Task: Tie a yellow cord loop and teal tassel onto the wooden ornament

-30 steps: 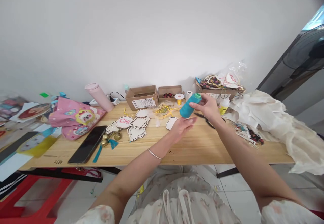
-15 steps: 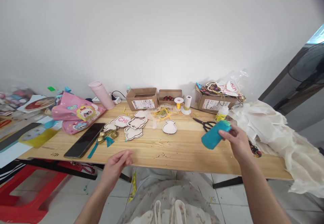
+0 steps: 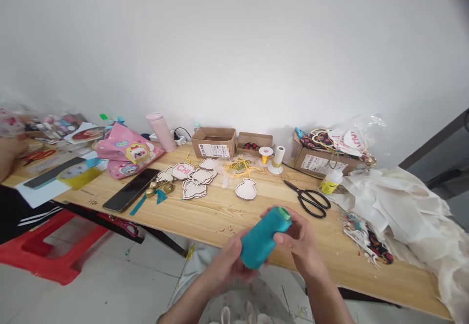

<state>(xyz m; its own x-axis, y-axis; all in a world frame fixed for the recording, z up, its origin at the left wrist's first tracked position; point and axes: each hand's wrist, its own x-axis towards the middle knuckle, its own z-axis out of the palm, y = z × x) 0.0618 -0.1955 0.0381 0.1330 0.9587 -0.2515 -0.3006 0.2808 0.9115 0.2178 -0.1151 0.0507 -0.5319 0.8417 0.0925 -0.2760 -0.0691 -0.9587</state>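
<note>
A teal thread cone [image 3: 262,241] with a light green core is tilted in front of me, over the table's front edge. My right hand [image 3: 298,238] grips its upper, narrow end. Around the wide lower end curls my left hand [image 3: 227,263], its fingers partly hidden beneath the cone. Beyond my hands lies a pouch-shaped white cutout [image 3: 245,189] with a dark outline. Black scissors [image 3: 309,198] rest to the right, near a glue bottle [image 3: 330,181] with a yellow label.
Along the wall stand a pink tumbler [image 3: 161,132], cardboard boxes [image 3: 213,143], and spools of yellow thread [image 3: 265,156] and white thread [image 3: 279,155]. At left lie a phone [image 3: 131,190], a pink bag [image 3: 128,150] and small bells [image 3: 157,189]. Cream fabric [image 3: 406,211] covers the right end.
My right hand has brought the thread cone leftward and toward me, away from beside the scissors. My left hand has moved right and taken hold of its lower end. The view has shifted.
</note>
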